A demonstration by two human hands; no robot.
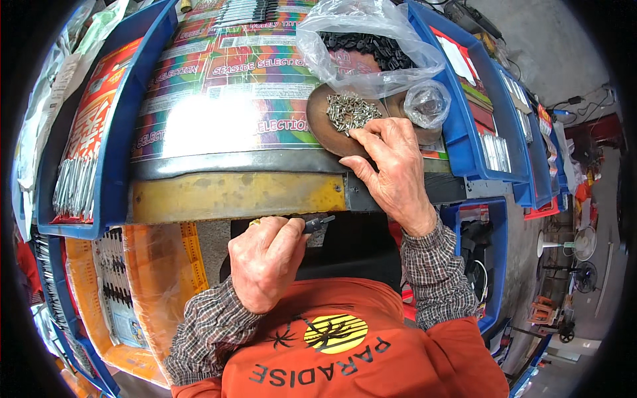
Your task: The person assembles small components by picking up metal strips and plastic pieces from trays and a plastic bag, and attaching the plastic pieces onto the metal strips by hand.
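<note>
A small black part (317, 224) is being gripped in the closed fingers of the left hand (264, 262), just off the bench edge (239, 198), its end being exposed, probably for easy access. Well apart from it, the pile of small metal pieces (350, 111) is being touched by the fingertips of the right hand (397, 169); whether one is being pinched cannot be told. The pieces are being contained by a brown dish (318, 131), likely against scattering. Beyond it, black pieces (393, 53) are being held in a clear bag (415, 69), apparently for ready reach.
</note>
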